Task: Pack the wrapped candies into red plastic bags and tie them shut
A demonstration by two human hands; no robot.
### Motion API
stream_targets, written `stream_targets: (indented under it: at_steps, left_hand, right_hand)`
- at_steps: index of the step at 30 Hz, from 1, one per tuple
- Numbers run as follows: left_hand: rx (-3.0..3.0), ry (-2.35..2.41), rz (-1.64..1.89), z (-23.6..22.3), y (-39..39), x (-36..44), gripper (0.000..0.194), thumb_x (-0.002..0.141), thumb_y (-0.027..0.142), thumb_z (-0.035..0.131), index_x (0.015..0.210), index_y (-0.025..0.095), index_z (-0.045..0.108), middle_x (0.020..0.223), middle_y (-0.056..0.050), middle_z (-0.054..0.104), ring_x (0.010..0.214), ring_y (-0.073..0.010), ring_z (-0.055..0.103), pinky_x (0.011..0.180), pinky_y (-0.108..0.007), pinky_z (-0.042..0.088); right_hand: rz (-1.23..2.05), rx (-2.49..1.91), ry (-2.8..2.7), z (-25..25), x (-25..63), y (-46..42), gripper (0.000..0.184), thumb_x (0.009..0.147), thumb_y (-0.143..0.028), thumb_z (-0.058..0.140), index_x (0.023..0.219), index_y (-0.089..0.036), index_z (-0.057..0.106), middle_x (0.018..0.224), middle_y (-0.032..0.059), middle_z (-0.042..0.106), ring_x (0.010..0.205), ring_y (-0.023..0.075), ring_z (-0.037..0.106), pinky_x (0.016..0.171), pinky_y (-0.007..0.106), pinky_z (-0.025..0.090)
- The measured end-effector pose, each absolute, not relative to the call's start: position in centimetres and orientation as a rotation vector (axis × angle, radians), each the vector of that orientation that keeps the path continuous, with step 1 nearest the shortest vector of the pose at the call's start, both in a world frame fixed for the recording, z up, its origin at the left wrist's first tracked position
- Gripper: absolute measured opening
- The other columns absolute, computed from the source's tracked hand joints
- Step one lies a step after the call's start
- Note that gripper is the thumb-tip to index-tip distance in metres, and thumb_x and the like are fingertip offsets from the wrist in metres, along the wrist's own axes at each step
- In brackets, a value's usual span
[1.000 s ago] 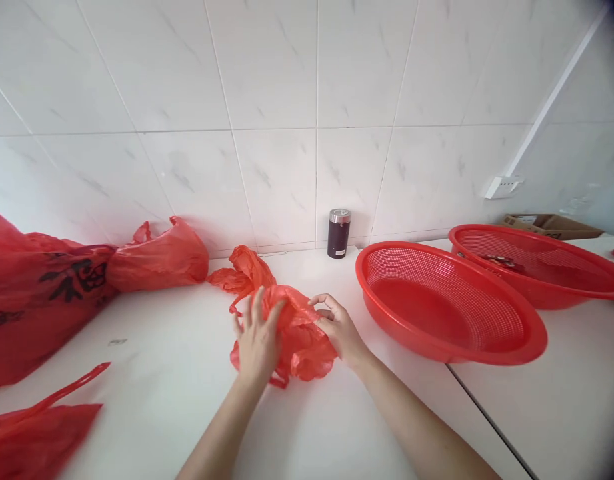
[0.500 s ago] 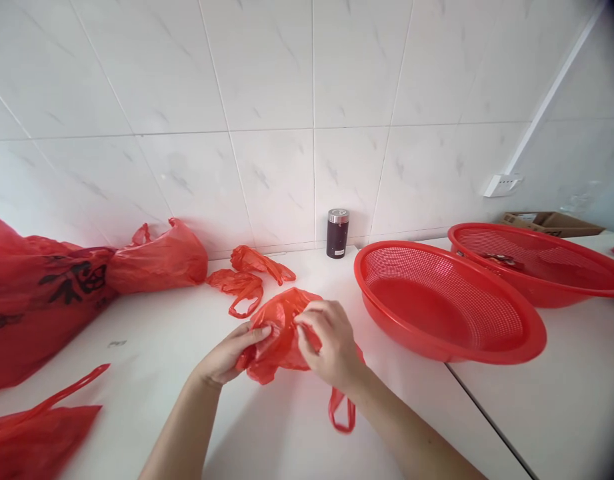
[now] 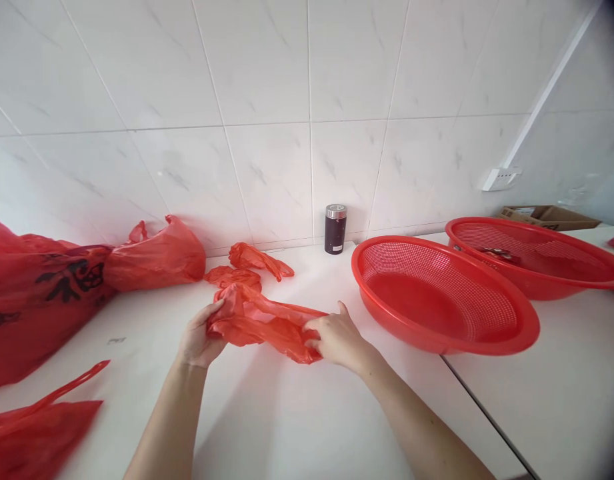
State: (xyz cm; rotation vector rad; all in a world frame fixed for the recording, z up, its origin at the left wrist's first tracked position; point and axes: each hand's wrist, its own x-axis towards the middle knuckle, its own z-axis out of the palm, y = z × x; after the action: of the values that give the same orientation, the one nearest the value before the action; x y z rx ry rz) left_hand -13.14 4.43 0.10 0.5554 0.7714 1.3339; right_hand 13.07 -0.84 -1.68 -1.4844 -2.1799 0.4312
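Observation:
A thin red plastic bag point(image 3: 269, 327) is stretched between my two hands above the white table, its mouth partly spread. My left hand point(image 3: 201, 337) grips the bag's left end, thumb on top. At the other end my right hand point(image 3: 334, 337) has its fingers curled into the bag's edge, with one finger raised; some fingertips are hidden in the plastic. Just behind lie two crumpled red bags, one point(image 3: 259, 259) near the wall and another point(image 3: 231, 277) partly covered by the held bag.
Two red plastic baskets, a nearer one point(image 3: 421, 307) and a farther one point(image 3: 547, 257) with small items, stand right. A dark thermos point(image 3: 335, 230) is by the wall. Filled red bags point(image 3: 154, 260) sit left, another point(image 3: 47, 440) front left. A cardboard box point(image 3: 551, 217) stands far right.
My hands have moved apart, pulling the bunched bag out wide and spreading its mouth. The left hand went left and slightly up. The dangling handle loop no longer shows.

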Motion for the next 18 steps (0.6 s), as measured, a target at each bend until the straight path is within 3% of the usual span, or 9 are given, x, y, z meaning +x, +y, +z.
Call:
stream_targets:
  at_steps: [6,9,11,13,15,16,18]
  left_hand:
    - [0.719,0.785,1.006,-1.3,3.6,-10.2,0.012,0.078,0.017,0.064,0.090,0.013,0.065,0.082,-0.007,0.070,0.073,-0.0166,0.069,0.067,-0.027,0.058]
    - [0.858,0.685,0.816,-1.2,2.4,-8.9,0.020,0.075,0.019,0.069,0.095,0.016,0.066,0.082,-0.005,0.069,0.073,-0.0159,0.067,0.066,-0.026,0.056]
    - [0.906,0.664,0.770,-1.1,2.1,-8.9,0.027,0.072,0.017,0.072,0.098,0.019,0.065,0.077,-0.002,0.066,0.063,-0.0114,0.063,0.061,-0.022,0.054]
    - [0.922,0.726,0.791,-1.0,2.5,-9.9,0.032,0.070,0.017,0.073,0.100,0.021,0.064,0.066,0.004,0.060,0.045,-0.0048,0.050,0.044,-0.015,0.044]
    - [0.934,0.863,0.918,-1.2,3.5,-11.4,0.038,0.069,0.018,0.072,0.105,0.023,0.063,0.062,0.007,0.054,0.038,-0.0018,0.039,0.034,-0.011,0.029]
    - [0.939,0.960,1.020,-1.2,4.1,-12.2,0.041,0.070,0.019,0.071,0.109,0.023,0.062,0.065,0.006,0.054,0.039,-0.0021,0.040,0.034,-0.011,0.028]
    - [0.971,1.218,1.247,-1.2,5.1,-13.4,0.050,0.070,0.020,0.067,0.118,0.025,0.059,0.076,0.004,0.057,0.051,-0.0052,0.049,0.044,-0.014,0.040]
  right_hand:
    - [-0.044,-1.278,-1.783,-0.8,11.8,-1.2,0.020,0.095,-0.020,0.048,0.090,-0.022,0.068,0.078,0.0002,0.068,0.067,0.0138,0.058,0.099,0.040,0.029]
    - [0.023,-1.266,-1.901,-1.9,10.9,-0.9,0.020,0.093,-0.014,0.049,0.089,-0.021,0.068,0.080,0.0015,0.068,0.072,0.0150,0.059,0.087,0.033,0.037]
    - [0.130,-1.398,-2.034,-2.8,11.1,-0.6,0.020,0.087,-0.012,0.056,0.099,-0.021,0.068,0.096,0.0050,0.068,0.091,0.0200,0.060,0.087,0.033,0.040]
    - [0.312,-1.599,-2.136,-3.3,11.8,-0.4,0.046,0.079,-0.017,0.067,0.124,-0.024,0.061,0.126,0.0101,0.056,0.112,0.0284,0.053,0.085,0.036,0.043]
    - [0.598,-1.764,-2.198,-3.4,12.5,-0.5,0.080,0.072,-0.020,0.072,0.144,-0.030,0.040,0.147,0.0116,0.036,0.118,0.0328,0.050,0.076,0.035,0.047]
    - [0.737,-1.814,-2.210,-3.3,12.8,-0.6,0.087,0.070,-0.018,0.071,0.148,-0.032,0.033,0.150,0.0108,0.030,0.117,0.0327,0.051,0.070,0.033,0.048]
    - [0.907,-1.849,-2.203,-2.9,12.9,-0.9,0.088,0.071,-0.016,0.065,0.149,-0.035,0.029,0.146,0.0088,0.037,0.111,0.0305,0.056,0.062,0.030,0.048]
